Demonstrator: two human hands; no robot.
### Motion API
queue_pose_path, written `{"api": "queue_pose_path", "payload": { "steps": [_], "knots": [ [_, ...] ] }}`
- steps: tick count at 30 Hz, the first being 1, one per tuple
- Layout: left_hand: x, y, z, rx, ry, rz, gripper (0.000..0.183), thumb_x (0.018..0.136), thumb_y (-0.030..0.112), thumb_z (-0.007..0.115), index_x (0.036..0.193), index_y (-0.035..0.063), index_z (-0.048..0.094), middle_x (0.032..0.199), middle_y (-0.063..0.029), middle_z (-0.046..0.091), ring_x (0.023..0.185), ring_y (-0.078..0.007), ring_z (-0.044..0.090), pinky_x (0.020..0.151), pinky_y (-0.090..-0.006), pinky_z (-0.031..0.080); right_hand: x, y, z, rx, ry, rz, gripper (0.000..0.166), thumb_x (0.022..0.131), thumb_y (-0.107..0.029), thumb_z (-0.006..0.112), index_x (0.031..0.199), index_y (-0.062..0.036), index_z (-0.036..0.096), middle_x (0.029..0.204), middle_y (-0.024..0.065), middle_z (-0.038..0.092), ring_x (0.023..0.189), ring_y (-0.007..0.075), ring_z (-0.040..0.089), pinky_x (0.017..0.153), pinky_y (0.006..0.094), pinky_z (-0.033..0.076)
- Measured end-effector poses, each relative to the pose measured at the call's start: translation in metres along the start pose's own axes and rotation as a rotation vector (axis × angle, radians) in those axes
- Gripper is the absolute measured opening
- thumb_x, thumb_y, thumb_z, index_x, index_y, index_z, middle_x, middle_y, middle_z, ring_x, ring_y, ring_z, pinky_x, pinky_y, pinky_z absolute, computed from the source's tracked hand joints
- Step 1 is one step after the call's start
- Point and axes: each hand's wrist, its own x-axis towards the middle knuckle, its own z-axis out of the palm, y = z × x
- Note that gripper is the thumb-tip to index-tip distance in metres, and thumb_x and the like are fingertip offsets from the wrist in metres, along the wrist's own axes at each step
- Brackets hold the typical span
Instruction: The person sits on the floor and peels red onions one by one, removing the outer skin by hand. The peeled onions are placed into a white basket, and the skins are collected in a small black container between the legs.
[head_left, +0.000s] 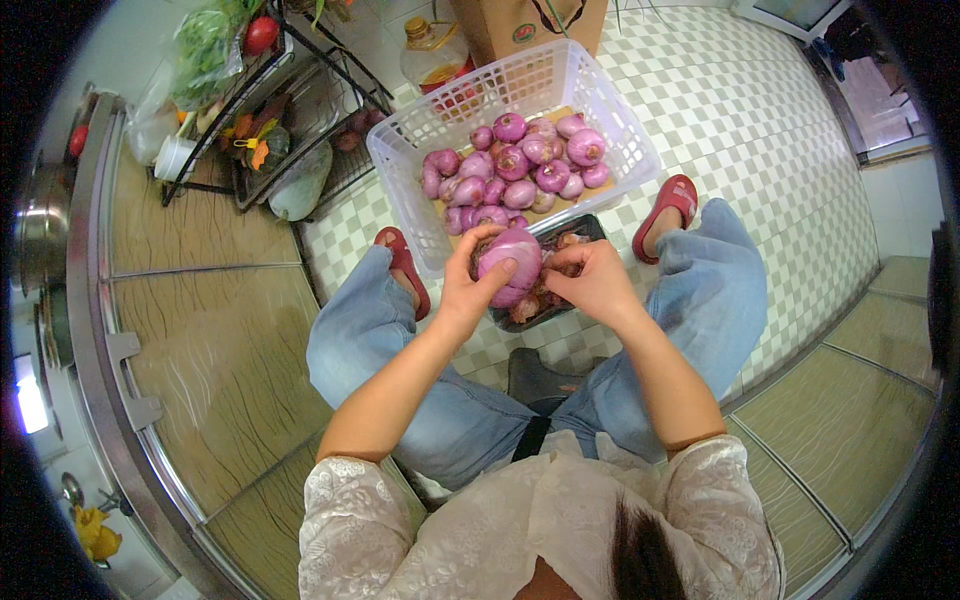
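Note:
A large red onion rests in my left hand, its thumb across the front and its fingers behind. My right hand is just right of the onion, over a black plastic tray that holds dry onion skins. Its thumb and fingertips are drawn together; whether skin is pinched between them cannot be made out. Beyond both hands stands a white perforated plastic basket with many red onions lying on its brown bottom.
A black wire rack with vegetables stands at the upper left. Behind the basket are an oil jug and a brown paper bag. My feet in red clogs flank the basket and tray. Cabinets line both sides.

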Motion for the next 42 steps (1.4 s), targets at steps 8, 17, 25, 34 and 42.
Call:
{"api": "queue_pose_path", "payload": {
  "steps": [8, 17, 25, 34, 42],
  "knots": [
    [-0.002, 0.002, 0.002, -0.147, -0.112, -0.044, 0.059, 0.074, 0.014, 0.074, 0.127, 0.0046, 0.049, 0.117, -0.0066, 0.056, 0.107, -0.0154, 0.053, 0.095, -0.0302, 0.042, 0.002, -0.01, -0.004, -0.048, 0.273, -0.218, 0.011, 0.068, -0.007, 0.07, 0.073, 0.0011, 0.064, 0.068, 0.0076, 0.059, 0.057, 0.0153, 0.056, 0.054, 0.0285, 0.045],
    [-0.005, 0.007, 0.003, -0.228, -0.184, -0.099, 0.066, 0.072, 0.021, 0.075, 0.129, 0.005, 0.046, 0.121, -0.0078, 0.053, 0.112, -0.018, 0.052, 0.097, -0.0316, 0.042, 0.007, -0.001, -0.008, 0.303, 0.219, -0.179, 0.011, 0.077, -0.004, 0.069, 0.085, 0.0005, 0.064, 0.071, 0.0006, 0.057, 0.059, 0.0067, 0.051, 0.054, 0.0244, 0.042],
    [-0.006, 0.003, -0.002, -0.299, -0.164, -0.124, 0.062, 0.074, 0.02, 0.075, 0.128, 0.0057, 0.047, 0.119, -0.0068, 0.054, 0.109, -0.0161, 0.052, 0.096, -0.0303, 0.041, -0.001, -0.016, -0.006, 0.271, 0.033, -0.354, 0.021, 0.079, -0.001, 0.069, 0.097, 0.0014, 0.058, 0.095, 0.0044, 0.057, 0.083, 0.0121, 0.057, 0.071, 0.0265, 0.047],
    [-0.003, 0.007, 0.0, -0.233, -0.211, -0.103, 0.062, 0.073, 0.02, 0.075, 0.127, 0.0054, 0.048, 0.118, -0.0062, 0.054, 0.109, -0.016, 0.052, 0.096, -0.0303, 0.041, 0.0, -0.025, -0.006, -0.219, 0.37, -0.625, 0.021, 0.075, -0.001, 0.067, 0.09, -0.0026, 0.052, 0.102, 0.0159, 0.058, 0.09, 0.0368, 0.058, 0.077, 0.0403, 0.047],
    [-0.009, 0.013, 0.01, -0.14, -0.302, -0.029, 0.083, 0.062, 0.016, 0.082, 0.133, 0.0053, 0.039, 0.127, -0.009, 0.049, 0.12, -0.0207, 0.046, 0.104, -0.0346, 0.035, 0.021, 0.006, -0.009, 0.251, 0.246, -0.215, 0.01, 0.092, -0.009, 0.058, 0.094, -0.0018, 0.051, 0.086, 0.0085, 0.06, 0.074, 0.0206, 0.06, 0.064, 0.0342, 0.047]
  ]
}}
